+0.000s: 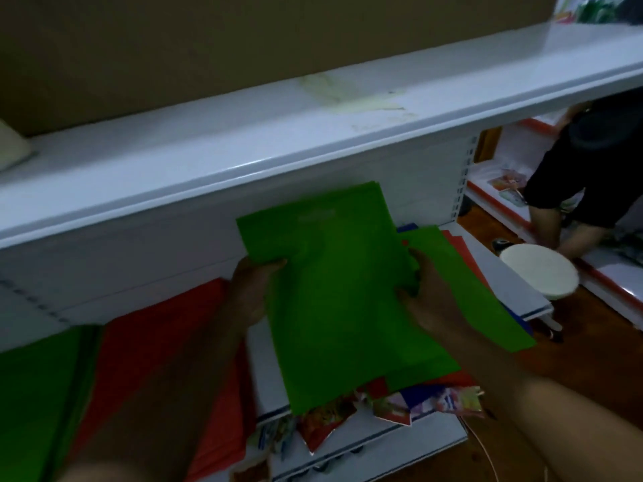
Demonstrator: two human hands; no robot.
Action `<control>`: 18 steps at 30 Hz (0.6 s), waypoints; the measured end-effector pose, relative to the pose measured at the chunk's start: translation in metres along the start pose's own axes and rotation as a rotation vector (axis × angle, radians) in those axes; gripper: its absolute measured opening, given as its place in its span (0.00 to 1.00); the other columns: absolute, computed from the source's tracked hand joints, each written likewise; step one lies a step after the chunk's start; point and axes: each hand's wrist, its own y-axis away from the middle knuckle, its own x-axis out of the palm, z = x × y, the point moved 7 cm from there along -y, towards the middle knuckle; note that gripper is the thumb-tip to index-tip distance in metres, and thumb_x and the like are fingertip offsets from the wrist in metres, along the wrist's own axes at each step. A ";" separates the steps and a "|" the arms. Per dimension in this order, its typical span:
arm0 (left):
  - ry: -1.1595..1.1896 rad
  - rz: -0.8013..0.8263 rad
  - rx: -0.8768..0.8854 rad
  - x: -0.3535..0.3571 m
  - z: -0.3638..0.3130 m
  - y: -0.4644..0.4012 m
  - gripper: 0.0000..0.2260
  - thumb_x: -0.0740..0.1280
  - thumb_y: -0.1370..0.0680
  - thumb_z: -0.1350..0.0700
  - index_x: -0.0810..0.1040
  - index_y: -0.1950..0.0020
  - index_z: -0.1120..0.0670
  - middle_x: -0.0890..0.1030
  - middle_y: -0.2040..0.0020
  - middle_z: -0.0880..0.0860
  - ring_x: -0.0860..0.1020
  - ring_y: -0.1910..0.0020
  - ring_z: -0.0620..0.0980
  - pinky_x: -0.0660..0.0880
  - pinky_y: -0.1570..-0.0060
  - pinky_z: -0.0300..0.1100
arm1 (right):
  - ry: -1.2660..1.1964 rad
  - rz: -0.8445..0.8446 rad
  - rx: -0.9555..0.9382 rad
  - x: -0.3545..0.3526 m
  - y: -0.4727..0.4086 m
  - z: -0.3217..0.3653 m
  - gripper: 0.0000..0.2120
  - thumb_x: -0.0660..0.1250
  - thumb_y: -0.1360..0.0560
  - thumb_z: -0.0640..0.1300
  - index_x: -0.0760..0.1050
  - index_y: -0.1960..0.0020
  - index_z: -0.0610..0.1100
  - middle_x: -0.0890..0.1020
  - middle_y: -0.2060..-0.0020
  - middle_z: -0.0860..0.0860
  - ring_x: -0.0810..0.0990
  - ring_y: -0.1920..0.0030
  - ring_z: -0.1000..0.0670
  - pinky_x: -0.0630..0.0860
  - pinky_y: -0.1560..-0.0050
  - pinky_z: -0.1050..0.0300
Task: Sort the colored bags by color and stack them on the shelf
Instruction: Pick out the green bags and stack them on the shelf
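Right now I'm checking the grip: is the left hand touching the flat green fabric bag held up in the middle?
Touching. The head view shows the left hand gripping the green bag's left edge, thumb lying across its front.

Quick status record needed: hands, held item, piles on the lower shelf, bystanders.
left hand: grips the green bag's left edge
right hand: grips its right edge
green bag: held flat above the lower shelf
second green bag: lies under the right hand
red pile: on the shelf, left of the hands
green pile: far left
mixed bags: beneath the held bag
other person: at right, bending
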 end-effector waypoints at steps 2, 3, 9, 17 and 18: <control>-0.148 -0.096 0.041 -0.036 -0.014 0.013 0.12 0.69 0.26 0.66 0.80 0.42 0.61 0.83 0.50 0.60 0.82 0.58 0.55 0.80 0.60 0.46 | 0.014 0.029 -0.099 0.025 0.007 0.030 0.35 0.65 0.25 0.33 0.56 0.23 0.52 0.78 0.39 0.45 0.81 0.49 0.41 0.80 0.49 0.43; -0.199 -0.125 0.060 -0.054 -0.021 0.021 0.12 0.70 0.26 0.66 0.80 0.43 0.60 0.83 0.51 0.60 0.83 0.59 0.54 0.80 0.62 0.46 | 0.022 0.050 -0.152 0.038 0.012 0.046 0.35 0.65 0.25 0.32 0.58 0.23 0.51 0.76 0.36 0.46 0.80 0.44 0.43 0.77 0.43 0.47; -0.321 -0.264 0.190 -0.169 -0.053 0.076 0.15 0.67 0.27 0.66 0.79 0.43 0.54 0.82 0.51 0.58 0.82 0.54 0.58 0.81 0.55 0.53 | 0.184 0.122 -0.346 0.134 0.048 0.126 0.25 0.65 0.27 0.29 0.72 0.32 0.44 0.73 0.34 0.42 0.75 0.38 0.43 0.65 0.47 0.66; -0.323 -0.562 0.315 -0.387 -0.069 0.164 0.29 0.69 0.29 0.67 0.66 0.31 0.54 0.79 0.45 0.52 0.80 0.48 0.54 0.80 0.51 0.49 | 0.183 0.257 -0.416 0.304 0.139 0.225 0.25 0.64 0.25 0.32 0.69 0.29 0.40 0.70 0.31 0.43 0.73 0.37 0.45 0.67 0.46 0.66; -0.309 -0.593 0.322 -0.416 -0.069 0.176 0.34 0.70 0.31 0.66 0.62 0.27 0.52 0.80 0.44 0.53 0.81 0.48 0.54 0.80 0.50 0.52 | 0.195 0.266 -0.423 0.327 0.151 0.237 0.25 0.65 0.26 0.33 0.70 0.29 0.40 0.71 0.32 0.42 0.75 0.38 0.43 0.69 0.47 0.64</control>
